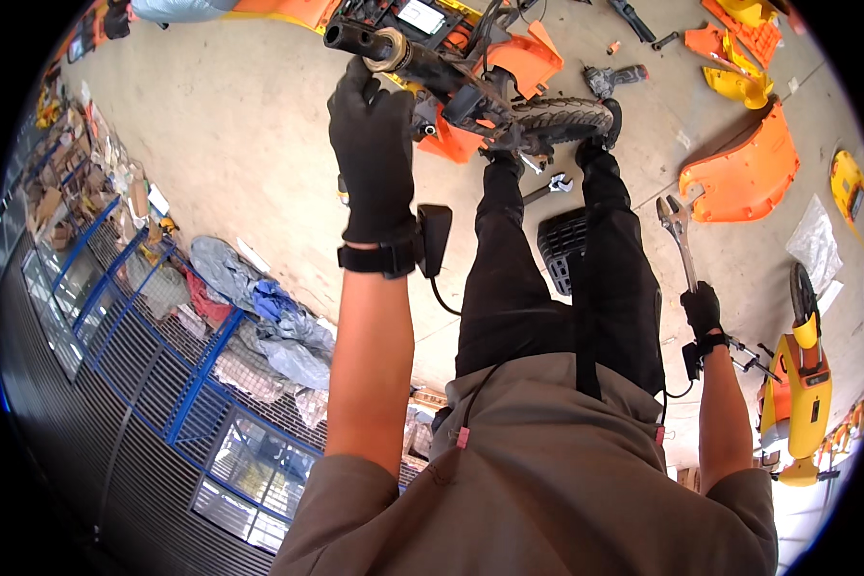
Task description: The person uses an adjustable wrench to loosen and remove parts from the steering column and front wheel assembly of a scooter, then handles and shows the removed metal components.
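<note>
Head view: R hand, gloved, is closed round the lower handle of an adj. wrench. L hand, also gloved, has fingers part-curled, tips up at the lower edge of a dark tube nr its tan ring; can't tell if it grips.

Wrench is right of the legs, long axis near upright in pic, head end up & a bit left, handle end down in the fist. Tube's up top, left of centre; its long axis slants from the open end, upper L, down R twd the wheel.

Edges: orange panel sits just R of the wrench head, its near edge close by; a strip of floor shows btwn wrench & leg. Wider floor runs L of L hand, out to the cloth heap. 2nd wrench lies btwn the legs; drill nr the wheel.
</note>
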Motion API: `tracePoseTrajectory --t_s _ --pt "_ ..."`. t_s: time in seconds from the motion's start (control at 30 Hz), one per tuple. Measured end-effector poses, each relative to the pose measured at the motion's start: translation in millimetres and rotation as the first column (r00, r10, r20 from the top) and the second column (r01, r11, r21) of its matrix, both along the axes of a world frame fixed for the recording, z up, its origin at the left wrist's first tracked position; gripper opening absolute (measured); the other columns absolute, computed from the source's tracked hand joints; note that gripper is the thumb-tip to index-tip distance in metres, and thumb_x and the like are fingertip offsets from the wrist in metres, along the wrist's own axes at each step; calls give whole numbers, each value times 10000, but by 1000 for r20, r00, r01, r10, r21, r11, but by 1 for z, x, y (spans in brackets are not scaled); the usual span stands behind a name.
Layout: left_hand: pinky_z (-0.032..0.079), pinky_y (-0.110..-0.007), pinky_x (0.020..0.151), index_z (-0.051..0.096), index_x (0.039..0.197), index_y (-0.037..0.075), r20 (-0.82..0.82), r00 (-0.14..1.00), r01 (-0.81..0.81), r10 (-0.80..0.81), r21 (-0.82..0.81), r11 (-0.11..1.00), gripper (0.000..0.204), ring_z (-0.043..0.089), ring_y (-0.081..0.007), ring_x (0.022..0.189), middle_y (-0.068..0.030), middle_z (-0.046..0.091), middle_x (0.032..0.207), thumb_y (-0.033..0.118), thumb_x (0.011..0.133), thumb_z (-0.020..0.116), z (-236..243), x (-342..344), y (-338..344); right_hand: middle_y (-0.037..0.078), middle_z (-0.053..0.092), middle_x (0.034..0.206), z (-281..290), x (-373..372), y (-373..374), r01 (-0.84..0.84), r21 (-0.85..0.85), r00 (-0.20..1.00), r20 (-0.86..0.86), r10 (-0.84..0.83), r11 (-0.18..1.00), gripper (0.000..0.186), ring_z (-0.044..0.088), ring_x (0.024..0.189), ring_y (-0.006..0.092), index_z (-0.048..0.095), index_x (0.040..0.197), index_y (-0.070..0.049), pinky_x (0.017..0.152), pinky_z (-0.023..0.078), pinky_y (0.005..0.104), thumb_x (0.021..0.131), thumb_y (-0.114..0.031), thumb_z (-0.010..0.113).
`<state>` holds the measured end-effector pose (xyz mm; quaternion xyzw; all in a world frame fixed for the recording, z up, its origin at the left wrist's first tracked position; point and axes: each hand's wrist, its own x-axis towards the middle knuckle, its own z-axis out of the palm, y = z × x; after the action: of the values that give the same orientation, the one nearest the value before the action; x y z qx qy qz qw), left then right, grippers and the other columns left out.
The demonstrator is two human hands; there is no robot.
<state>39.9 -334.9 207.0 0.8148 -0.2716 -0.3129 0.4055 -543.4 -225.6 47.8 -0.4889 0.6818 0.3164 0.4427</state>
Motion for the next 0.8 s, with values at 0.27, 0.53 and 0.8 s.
tracePoseTrajectory --t_s 0.27,0.53,0.8 --pt "501 -367 925 608 1088 -37 120 988 101 -98 -14 995 299 594 -333 1134 -234 566 1271 -121 820 505 1 13 16 238 651 793 -2 -6 6 -40 -13 999 -27 39 999 277 635 787 412 619 855 12 680 497 482 710 -224 621" --pt "520 -387 865 620 1021 -30 602 667 490 -439 90 867 258 628 -369 1069 -253 607 1175 -130 804 522 -11 20 4 244 645 765 -2 -1 6 0 -36 1000 22 0 999 254 620 768 426 602 823 8 687 493 491 711 -220 617" --pt "526 -363 866 621 1056 -45 141 989 51 -49 -14 999 260 624 -333 1049 -254 596 1226 -119 828 519 -2 7 19 241 632 720 3 0 4 -114 -107 992 39 119 988 234 615 744 436 592 799 11 689 498 486 718 -209 600"
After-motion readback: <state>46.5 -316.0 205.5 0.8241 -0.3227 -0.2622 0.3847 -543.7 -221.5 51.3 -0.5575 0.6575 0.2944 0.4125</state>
